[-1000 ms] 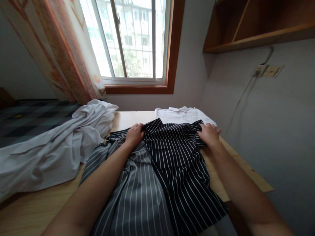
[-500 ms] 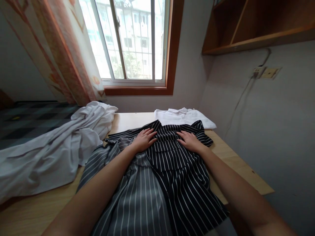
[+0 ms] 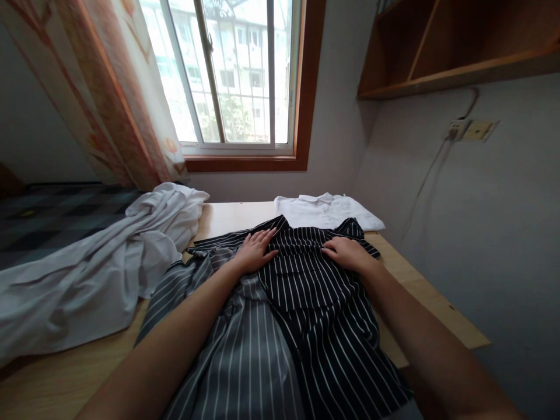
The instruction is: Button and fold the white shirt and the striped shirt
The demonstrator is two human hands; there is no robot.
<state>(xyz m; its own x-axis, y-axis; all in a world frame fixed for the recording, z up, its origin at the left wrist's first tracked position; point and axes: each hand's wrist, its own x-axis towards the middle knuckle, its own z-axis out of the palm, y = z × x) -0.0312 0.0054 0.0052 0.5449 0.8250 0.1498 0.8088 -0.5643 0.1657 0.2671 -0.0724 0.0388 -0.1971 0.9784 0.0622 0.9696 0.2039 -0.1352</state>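
Note:
A black garment with white stripes (image 3: pixel 306 286) is spread front to back over the table, its grey striped part (image 3: pixel 249 356) on the left. Whether it is a shirt or a dress I cannot tell. My left hand (image 3: pixel 256 251) lies flat on its upper left area, fingers stretched and slightly spread. Over the upper right area, my right hand (image 3: pixel 347 254) has its fingers curled in, thumb and fingertips gathered on the striped cloth. Creases and small folds run across the fabric between the two hands.
A folded white shirt (image 3: pixel 328 211) lies at the table's back edge. Crumpled white cloth (image 3: pixel 144 251) covers the left side, beside a dark checked surface (image 3: pixel 65 213). The wooden table (image 3: pixel 420 286) borders the right wall, below a shelf (image 3: pixel 429 73) and a socket with a cord (image 3: pixel 457 129).
My right hand has shifted slightly right and its outstretched fingers have curled in on the striped cloth. The left hand stays almost in the same spot.

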